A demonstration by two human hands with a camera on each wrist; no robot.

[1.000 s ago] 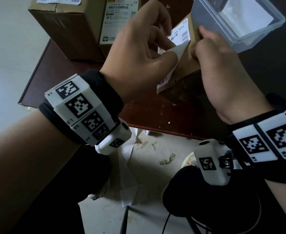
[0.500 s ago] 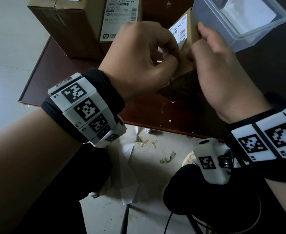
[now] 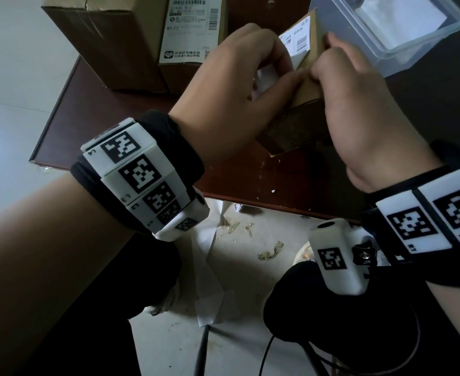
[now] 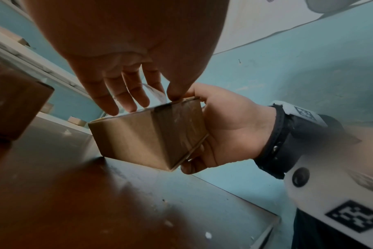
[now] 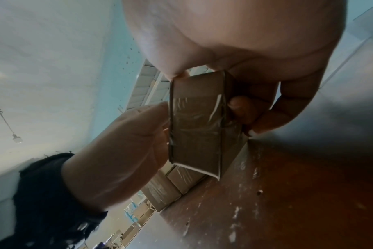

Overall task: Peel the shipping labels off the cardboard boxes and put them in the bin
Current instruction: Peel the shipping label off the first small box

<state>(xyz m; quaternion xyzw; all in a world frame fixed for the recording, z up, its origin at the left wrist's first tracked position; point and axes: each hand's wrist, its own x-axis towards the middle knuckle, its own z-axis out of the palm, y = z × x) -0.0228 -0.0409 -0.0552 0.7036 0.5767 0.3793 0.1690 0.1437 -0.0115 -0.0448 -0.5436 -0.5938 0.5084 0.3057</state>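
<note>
Nearest, at 6 o'clock in the head view, torn paper scraps (image 3: 271, 249) are seen on the floor below the bench (image 3: 93, 112) edge. Above them, at centre, the small cardboard box (image 3: 295, 128) is held tilted over the bench, gripped by the right hand (image 3: 359, 104), whose fingers are wrapped round its far side. Its shipping label (image 3: 298, 43) is partly lifted; the loose lower end is pinched by the left hand (image 3: 239, 85), fingers curled. Compared with half a second ago, more printed label is exposed above the left hand, which has shifted lower. At 11 o'clock, two larger boxes (image 3: 109, 42) are stood on the bench, one labelled. Farthest, at 1 o'clock, the clear plastic bin (image 3: 402, 52) is seen, white paper inside.
</note>
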